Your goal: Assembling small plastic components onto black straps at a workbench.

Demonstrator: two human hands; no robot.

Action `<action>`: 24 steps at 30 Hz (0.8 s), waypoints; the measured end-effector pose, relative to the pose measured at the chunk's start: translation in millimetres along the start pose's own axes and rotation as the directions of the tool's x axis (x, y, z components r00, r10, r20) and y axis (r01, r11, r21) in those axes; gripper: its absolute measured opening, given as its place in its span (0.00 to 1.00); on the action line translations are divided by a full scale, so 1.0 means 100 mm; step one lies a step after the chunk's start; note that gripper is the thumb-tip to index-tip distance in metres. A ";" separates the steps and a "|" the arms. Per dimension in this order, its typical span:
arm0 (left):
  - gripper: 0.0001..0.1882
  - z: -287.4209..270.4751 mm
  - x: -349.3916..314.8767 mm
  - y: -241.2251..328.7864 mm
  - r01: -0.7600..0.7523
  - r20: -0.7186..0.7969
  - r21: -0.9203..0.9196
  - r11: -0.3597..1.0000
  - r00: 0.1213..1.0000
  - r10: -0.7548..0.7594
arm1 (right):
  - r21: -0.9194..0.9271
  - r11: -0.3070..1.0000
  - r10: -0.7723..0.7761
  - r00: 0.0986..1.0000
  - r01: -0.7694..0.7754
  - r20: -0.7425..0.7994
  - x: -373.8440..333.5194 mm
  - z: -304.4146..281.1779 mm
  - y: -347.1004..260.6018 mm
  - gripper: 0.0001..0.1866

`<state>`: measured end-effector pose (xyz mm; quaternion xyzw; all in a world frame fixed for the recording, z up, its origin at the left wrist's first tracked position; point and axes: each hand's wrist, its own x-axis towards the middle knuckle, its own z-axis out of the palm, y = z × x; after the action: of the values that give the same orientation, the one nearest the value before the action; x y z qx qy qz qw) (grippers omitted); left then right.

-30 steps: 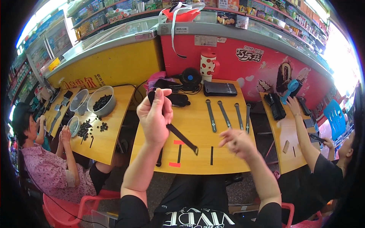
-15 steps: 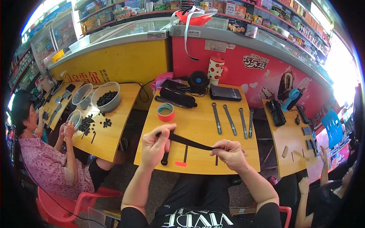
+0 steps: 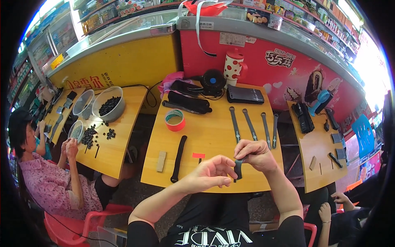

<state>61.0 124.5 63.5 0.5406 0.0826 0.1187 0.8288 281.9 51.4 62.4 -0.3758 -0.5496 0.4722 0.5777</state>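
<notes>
My right hand (image 3: 258, 155) pinches a dark strap (image 3: 238, 168) near the table's front edge. The strap is folded or curled, a grey-green face showing, and hangs below my fingertips. Beside it, my left hand (image 3: 210, 172) has its fingers apart and curved toward the strap; whether a fingertip touches it I cannot tell. A long black strap (image 3: 178, 158) with a rounded end lies left of my hands, next to a small wooden block (image 3: 161, 161). Just beyond my left hand is a red tape piece (image 3: 198, 155) with a thin black strip under it, partly hidden.
Several grey straps (image 3: 249, 125) lie in a row at the right. Behind are a red tape roll (image 3: 175, 120), a black case (image 3: 245, 94), a small fan (image 3: 213, 81) and a dotted cup (image 3: 233, 68). A co-worker (image 3: 49, 177) sits left, by tubs (image 3: 109, 103) of black parts.
The strap stretched between both hands is now bunched in my right hand. My left hand has let go of its end and moved right and down, uncovering the wooden block and the black strap.
</notes>
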 end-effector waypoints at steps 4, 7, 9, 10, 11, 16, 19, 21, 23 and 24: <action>0.21 0.01 0.19 0.01 -0.023 -0.167 0.271 0.962 0.983 0.071 | 0.122 0.993 -0.006 0.999 0.010 -0.037 -0.04 -0.01 0.04 0.07; 0.16 0.06 0.28 -0.02 -0.087 -0.116 0.336 0.938 0.984 0.133 | 0.214 0.973 -0.077 0.995 0.088 -0.060 -0.08 -0.04 0.14 0.09; 0.07 0.10 0.31 -0.03 -0.039 -0.145 0.006 0.999 0.989 0.039 | 0.239 0.960 -0.131 0.989 0.145 -0.072 -0.11 0.00 0.17 0.13; 0.04 0.13 0.32 0.05 -0.005 -0.190 0.011 1.000 0.982 0.007 | 0.301 0.953 0.014 0.982 0.045 -0.190 -0.13 0.07 0.13 0.16; 0.04 0.12 0.34 0.06 0.002 -0.188 0.014 1.000 0.982 0.000 | 0.372 0.927 0.164 0.941 -0.046 -0.294 -0.16 0.12 0.11 0.19; 0.04 -0.17 0.62 0.01 -0.213 -0.486 0.072 0.974 0.846 0.221 | 0.464 0.862 0.287 0.951 -0.204 -0.116 -0.51 0.48 0.40 0.19; 0.05 -0.43 0.96 -0.03 -0.202 -0.552 0.071 0.977 0.808 0.207 | 0.313 0.918 0.345 0.879 -0.243 -0.328 -0.45 0.72 0.50 0.16; 0.05 -0.66 1.19 -0.09 -0.201 -0.593 0.077 0.977 0.778 0.207 | 0.291 0.913 0.390 0.817 -0.285 -0.425 -0.27 0.62 0.56 0.16; 0.05 -0.87 1.48 -0.19 -0.124 -0.621 0.105 0.987 0.767 0.162 | 0.295 0.907 0.410 0.793 -0.302 -0.451 -0.12 0.40 0.71 0.16; 0.05 -0.97 1.63 -0.28 -0.121 -0.617 0.103 0.987 0.770 0.159 | 0.126 0.959 0.282 0.801 -0.255 -0.528 -0.03 0.28 0.83 0.17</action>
<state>194.9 245.6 -3.0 0.4989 0.3147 0.3496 0.7279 243.4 68.5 -14.9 -0.5535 -0.2939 0.4371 0.6452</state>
